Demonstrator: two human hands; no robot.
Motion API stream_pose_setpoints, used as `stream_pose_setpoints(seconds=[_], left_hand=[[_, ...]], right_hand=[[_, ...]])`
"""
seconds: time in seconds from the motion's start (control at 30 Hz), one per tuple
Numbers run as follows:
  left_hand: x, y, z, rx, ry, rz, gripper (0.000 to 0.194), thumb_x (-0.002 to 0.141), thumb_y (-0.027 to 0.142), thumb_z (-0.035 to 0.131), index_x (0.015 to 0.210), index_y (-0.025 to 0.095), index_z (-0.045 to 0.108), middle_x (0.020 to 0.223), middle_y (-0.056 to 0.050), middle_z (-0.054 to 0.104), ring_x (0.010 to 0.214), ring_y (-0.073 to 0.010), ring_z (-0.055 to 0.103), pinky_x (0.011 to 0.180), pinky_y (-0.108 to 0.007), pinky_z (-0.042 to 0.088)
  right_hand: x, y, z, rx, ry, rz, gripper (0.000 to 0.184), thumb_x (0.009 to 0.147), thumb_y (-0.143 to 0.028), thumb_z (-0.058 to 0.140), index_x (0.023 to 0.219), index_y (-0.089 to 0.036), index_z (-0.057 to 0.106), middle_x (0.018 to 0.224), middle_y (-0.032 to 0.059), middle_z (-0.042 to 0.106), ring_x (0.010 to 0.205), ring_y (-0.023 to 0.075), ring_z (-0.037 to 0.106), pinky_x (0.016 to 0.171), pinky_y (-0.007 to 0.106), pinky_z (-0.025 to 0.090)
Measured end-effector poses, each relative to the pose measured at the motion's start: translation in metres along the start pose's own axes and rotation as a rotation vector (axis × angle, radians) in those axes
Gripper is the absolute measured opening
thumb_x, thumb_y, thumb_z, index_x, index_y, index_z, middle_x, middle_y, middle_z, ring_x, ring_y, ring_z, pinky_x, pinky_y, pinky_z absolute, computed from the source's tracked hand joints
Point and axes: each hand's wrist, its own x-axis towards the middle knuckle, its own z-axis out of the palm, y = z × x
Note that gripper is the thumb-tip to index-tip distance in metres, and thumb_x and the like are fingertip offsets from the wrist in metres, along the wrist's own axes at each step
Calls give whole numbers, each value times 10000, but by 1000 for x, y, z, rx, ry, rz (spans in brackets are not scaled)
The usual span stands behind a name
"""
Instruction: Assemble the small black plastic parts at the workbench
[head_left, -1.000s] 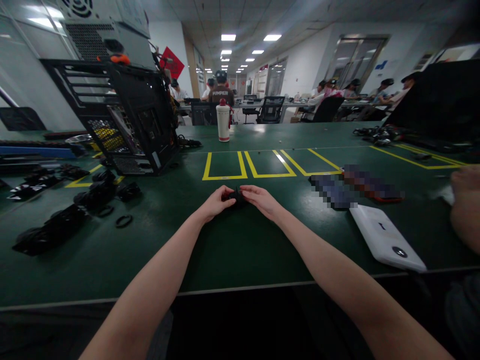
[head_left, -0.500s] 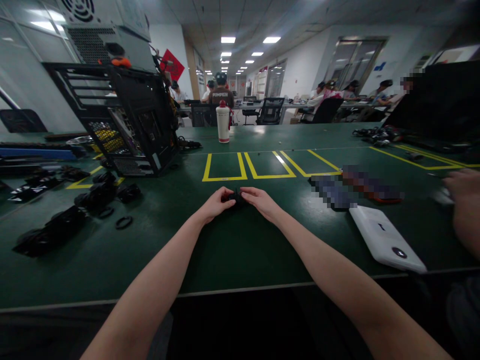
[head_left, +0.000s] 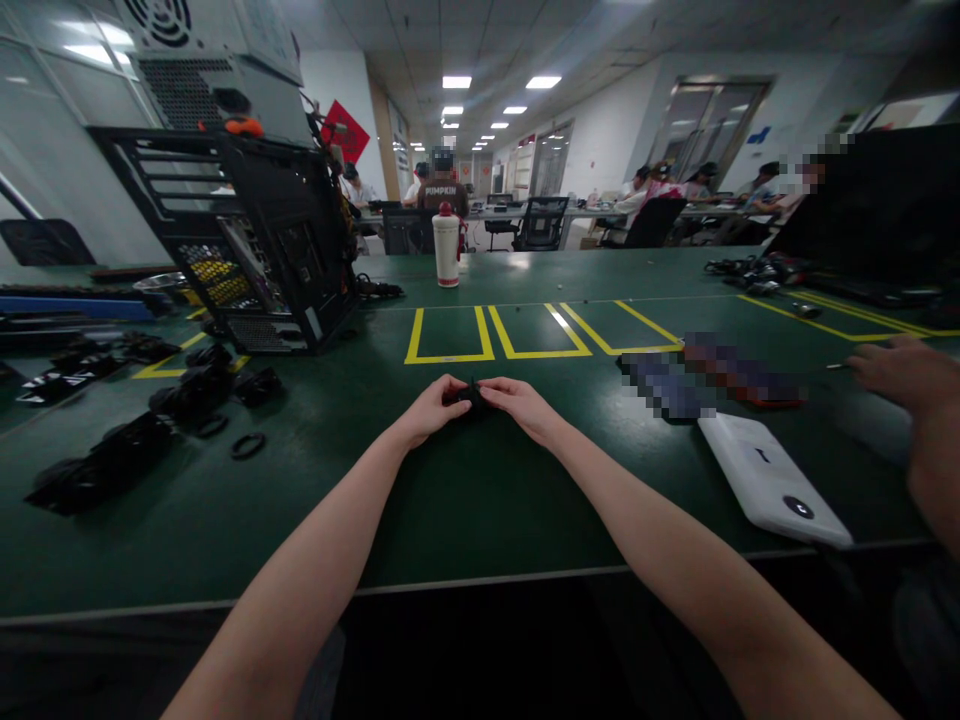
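While both forearms reached in from the near edge, a small, matte black object (head_left: 473,397) sat between the fingertips at the middle of the table, too dark and too covered to tell what it was. The left hand (head_left: 433,408) had it pinched between thumb and fingers. The right hand (head_left: 521,403) had its fingers stretched flat-ish against the other side, but I honestly can't tell if its thumb was gripping too.

All this was on a big green tabletop (head_left: 480,520), with yellow tape outlines (head_left: 431,359) just on the far side of the hands. Farther off stood a white cup with a red lid (head_left: 447,250).

Over on the left: a black ring (head_left: 247,445) near some lumpy, shiny black bundles (head_left: 105,460), with an open black metal computer case (head_left: 300,265) farther back.

On the right, a white rounded slab (head_left: 776,480) lay near two flat, pixelated things (head_left: 671,388), and another person's hand (head_left: 904,380) came in from the far right side.
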Motion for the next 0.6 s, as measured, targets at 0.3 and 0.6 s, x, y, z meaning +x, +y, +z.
stream_pose_setpoints(seconds=[0.3,0.6], left_hand=[[1,-1,0,-17,-5,12,257,699,227,547,945,173,494,910,-34,541,826,-146,504,761,-328,406],[2,-3,0,-23,-5,30,256,695,232,554,936,171,491,893,-27,535,823,-141,500,763,-318,402]], right_hand=[[2,3,-1,40,15,-9,319,660,-286,594,961,-182,576,974,41,582,915,140,511,862,320,359],[2,1,1,95,30,2,290,672,-294,580,939,-183,588,962,37,587,909,139,513,859,322,356]])
